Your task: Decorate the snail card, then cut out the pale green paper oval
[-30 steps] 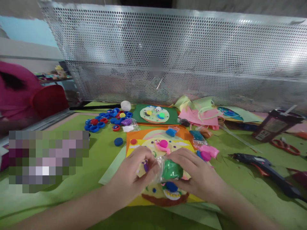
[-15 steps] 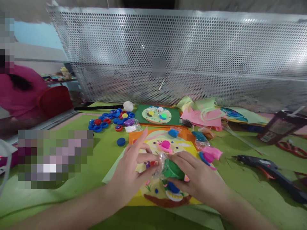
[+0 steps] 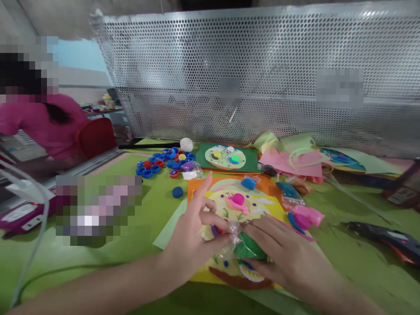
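Observation:
Between my hands is a small clear plastic bag of green modelling clay (image 3: 248,247). My left hand (image 3: 193,229) pinches the bag's twisted neck between thumb and fingers, its index finger raised. Around the green lump, the fingers of my right hand (image 3: 290,245) are closed from the right side. Below both hands lies a yellow craft picture (image 3: 269,204) with a pink clay snail (image 3: 236,201), small blue dots and a brown strip along its bottom. My hands and the bag hide part of the picture's middle.
Blue and red bottle caps (image 3: 147,168) lie at the back left. A green card (image 3: 252,162) and pink paper (image 3: 290,162) are further back. To the right are bagged pink clay (image 3: 310,214) and a hot glue gun (image 3: 387,236). A power strip (image 3: 22,218) sits left; a person in pink (image 3: 59,127) is beyond.
The whole view has shifted, so the table and hands appear further right. My hands keep their hold on the bag, and its neck looks more tightly gathered.

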{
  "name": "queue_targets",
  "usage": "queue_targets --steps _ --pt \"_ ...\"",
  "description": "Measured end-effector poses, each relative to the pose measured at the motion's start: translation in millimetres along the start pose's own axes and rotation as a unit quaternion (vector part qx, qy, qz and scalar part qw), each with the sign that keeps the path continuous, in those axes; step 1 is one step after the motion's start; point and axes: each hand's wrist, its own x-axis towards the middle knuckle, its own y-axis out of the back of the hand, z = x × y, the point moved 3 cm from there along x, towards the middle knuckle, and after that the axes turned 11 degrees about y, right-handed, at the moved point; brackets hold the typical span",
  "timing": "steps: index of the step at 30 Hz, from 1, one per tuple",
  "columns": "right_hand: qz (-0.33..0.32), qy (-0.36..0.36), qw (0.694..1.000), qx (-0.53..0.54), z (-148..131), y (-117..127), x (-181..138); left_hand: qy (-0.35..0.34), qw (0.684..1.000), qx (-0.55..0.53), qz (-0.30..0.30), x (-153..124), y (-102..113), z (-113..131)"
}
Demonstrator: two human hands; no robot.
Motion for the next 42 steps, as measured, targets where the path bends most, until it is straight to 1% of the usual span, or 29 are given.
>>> queue_targets --steps 3,5,9,11,13,20,24,29,31,33,36,38,40,42 --pt "0.008 0.003 1.0 0.003 0 0 0 0.005 1.0 -0.003 0.009 0 1 1" --pt "0.009 -0.003 1.0 0.009 1 -1 0 -0.004 1.0 -0.006 0.004 0 0 2" --pt "0.005 -0.02 1.0 0.023 3 -1 0 -0.041 0.999 0.015 -0.005 0 0 1" --pt "-0.01 -0.024 0.999 0.038 5 -1 1 -0.036 0.999 0.039 0.008 1 1 -2" --pt "-0.023 -0.026 0.999 0.037 7 1 2 -0.028 0.998 0.052 0.034 5 3 -5" --pt "-0.042 -0.032 0.998 0.015 9 3 4 -0.053 0.992 0.105 0.048 8 5 -15" --pt "-0.031 -0.02 0.999 0.021 8 2 5 -0.049 0.994 0.083 0.055 7 3 -15" --pt "-0.056 -0.011 0.998 0.022 7 -1 6 0.002 0.998 0.037 0.047 6 2 -15" --pt "-0.055 -0.013 0.998 0.025 7 -1 5 0.016 0.999 0.031 0.039 6 2 -13" --pt "-0.053 -0.02 0.998 0.032 7 -2 4 0.009 0.998 0.042 0.036 6 2 -10" --pt "-0.059 -0.031 0.996 0.053 7 -4 3 -0.033 0.995 0.089 0.037 4 2 -6" --pt "-0.066 -0.04 0.994 0.074 7 -6 2 -0.05 0.992 0.11 0.027 3 0 -4" --pt "-0.066 -0.052 0.992 0.097 7 -6 2 -0.039 0.994 0.099 0.015 2 0 -3" --pt "-0.045 -0.073 0.989 0.118 8 -6 2 -0.011 0.997 0.071 0.01 3 1 -2"
